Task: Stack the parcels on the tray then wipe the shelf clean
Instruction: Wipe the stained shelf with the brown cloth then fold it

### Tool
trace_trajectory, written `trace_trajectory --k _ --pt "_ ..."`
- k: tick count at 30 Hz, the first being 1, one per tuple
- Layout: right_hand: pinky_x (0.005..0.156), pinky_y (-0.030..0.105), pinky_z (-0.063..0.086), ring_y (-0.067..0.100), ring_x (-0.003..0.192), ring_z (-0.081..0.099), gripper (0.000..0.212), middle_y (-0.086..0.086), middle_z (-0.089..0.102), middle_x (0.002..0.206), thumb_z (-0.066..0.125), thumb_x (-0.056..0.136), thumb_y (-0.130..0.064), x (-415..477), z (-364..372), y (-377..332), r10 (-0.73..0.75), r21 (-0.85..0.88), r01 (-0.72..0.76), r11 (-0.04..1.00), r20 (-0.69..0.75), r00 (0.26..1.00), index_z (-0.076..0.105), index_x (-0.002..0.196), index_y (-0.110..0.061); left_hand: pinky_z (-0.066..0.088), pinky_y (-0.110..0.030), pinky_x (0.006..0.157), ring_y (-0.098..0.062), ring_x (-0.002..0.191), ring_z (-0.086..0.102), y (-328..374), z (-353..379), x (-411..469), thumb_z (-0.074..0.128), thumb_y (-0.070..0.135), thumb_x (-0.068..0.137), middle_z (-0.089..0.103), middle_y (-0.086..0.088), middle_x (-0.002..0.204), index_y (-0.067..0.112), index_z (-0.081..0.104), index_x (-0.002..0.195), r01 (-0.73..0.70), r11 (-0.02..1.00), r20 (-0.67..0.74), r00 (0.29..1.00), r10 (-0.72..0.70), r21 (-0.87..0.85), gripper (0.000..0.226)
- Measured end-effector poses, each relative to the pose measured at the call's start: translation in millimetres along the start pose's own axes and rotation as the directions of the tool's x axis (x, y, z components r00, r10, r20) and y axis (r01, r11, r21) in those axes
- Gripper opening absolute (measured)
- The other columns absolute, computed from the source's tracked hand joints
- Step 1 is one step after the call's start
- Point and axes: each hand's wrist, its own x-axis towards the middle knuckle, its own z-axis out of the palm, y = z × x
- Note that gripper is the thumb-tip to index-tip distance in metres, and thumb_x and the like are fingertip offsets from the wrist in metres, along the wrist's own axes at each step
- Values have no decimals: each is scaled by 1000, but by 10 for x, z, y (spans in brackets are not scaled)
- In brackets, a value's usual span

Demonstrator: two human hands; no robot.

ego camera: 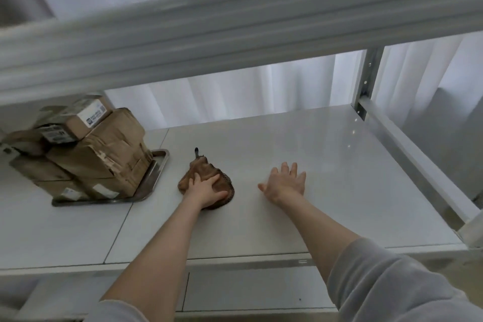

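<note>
A head-worn camera looks down onto a pale grey shelf [300, 165] where a person's two bare forearms reach forward, grey sleeves pushed back above the elbows. The left hand [205, 189] lies palm down on a crumpled brown cloth [209, 178], its fingers [194, 180] slightly spread and pressing the fabric flat against the shelf rather than pinching it; a mesh-textured edge of the cloth shows just right of those fingers, and a small dark loop sticks out beyond the fingertips toward the back of the shelf. The right hand [286, 181] is well to the right of the cloth, apart from it, open with its fingers [292, 168] spread and pointing toward the back; whether the palm touches the shelf or hovers just above it cannot be told. To the left of the left fingers, near but not touching the cloth, a metal tray [156, 172] sits on the shelf carrying a stack of brown cardboard parcels [109, 154], larger boxes below and smaller ones with white printed labels on top. The shelf surface beyond and to the right of the right fingers is glossy and catches small spots of light. A blurred upper shelf beam [235, 34] crosses overhead, a perforated metal upright [366, 78] stands at the far right corner, and white curtains [235, 97] hang behind
</note>
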Motion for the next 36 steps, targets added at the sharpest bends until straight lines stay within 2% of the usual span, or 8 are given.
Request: trace_trajectory --k 3,6,9,14,17,22,27,36 --pt "117 54 2 36 148 -8 72 12 0 162 32 97 -56 40 13 -243 -25 -11 25 1000 12 1000 17 154 -13 7 -46 119 -42 145 -3 -191 -85 -12 55 58 84 -7 -24 157 39 17 149 69 996 13 998 -69 -50 78" --pt "117 55 1 36 148 -9 73 12 0 162 33 97 -57 106 14 -377 -26 -1 26 1000 18 999 16 154 -14 8 -50 119 -42 145 -6 -74 -144 59 56 46 86 -10 -19 158 37 16 150 73 993 34 997 -70 -91 76" --pt "117 55 1 37 148 -9 70 12 -2 162 33 98 -54 197 9 -460 -29 10 28 1000 34 999 13 155 -17 5 -52 119 -40 145 -8 131 -177 198 50 34 89 -12 -15 159 36 13 150 -21 998 64 998 25 -51 72" --pt "118 54 0 35 148 -9 55 11 -1 162 29 101 -29 388 46 -640 -25 24 24 999 35 999 16 154 -21 2 -50 119 -36 147 -6 352 -230 451 49 25 90 -8 -13 160 37 19 149 -249 968 102 963 247 4 67" --pt "118 54 0 34 148 -9 56 10 0 162 31 101 -29 502 71 -799 -11 33 10 999 36 999 15 154 -22 2 -46 120 -35 147 -3 276 -296 628 54 32 90 -4 -12 160 39 24 147 -292 956 88 952 292 -13 65" --pt "117 54 0 33 148 -9 57 10 1 162 30 102 -42 612 173 -1089 -20 27 20 999 8 1000 17 153 -21 4 -49 120 -36 147 -4 -214 -361 695 54 67 80 -8 -15 159 42 18 149 -154 988 6 988 154 -3 81" --pt "117 53 1 33 148 -10 62 11 -3 162 33 101 -46 528 255 -1356 -72 18 71 997 29 997 14 154 -20 3 -51 119 -41 145 -10 -647 -376 610 54 66 80 -12 -20 158 40 12 150 -15 999 9 1000 16 -48 85" --pt "118 52 1 33 148 -12 63 12 -5 162 35 100 -45 171 303 -1299 -123 -20 124 992 44 991 14 154 -19 5 -53 118 -40 145 -9 -734 -149 40 49 66 83 -13 -20 157 36 3 151 136 990 24 991 -135 -47 88"
